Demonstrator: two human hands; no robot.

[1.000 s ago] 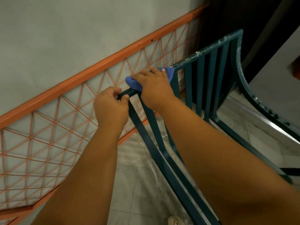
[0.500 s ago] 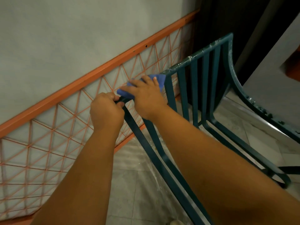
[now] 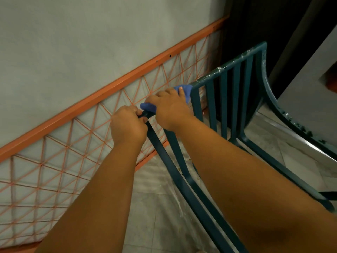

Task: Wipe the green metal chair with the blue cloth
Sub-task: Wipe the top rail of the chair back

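left hand steadies the top rail while the right hand presses the cloth along it

the left hand (image 3: 128, 125) curls its fingers tight round the corner of the dark green slatted metal chair (image 3: 235, 99), likely to steady the frame against the rubbing. the right hand (image 3: 170, 108) lies just beside it, toward 2 o'clock, fingers clamped over the crumpled blue cloth (image 3: 184, 89) and pinning it to the chair's top rail, so the cloth wraps the bar. the rail runs on bare toward 1 o'clock, flecked with pale spots, leaving open room to slide that way. the orange lattice wall panel (image 3: 63, 161) stands close behind at 10 o'clock; the grey tiled floor (image 3: 155, 207) lies below.
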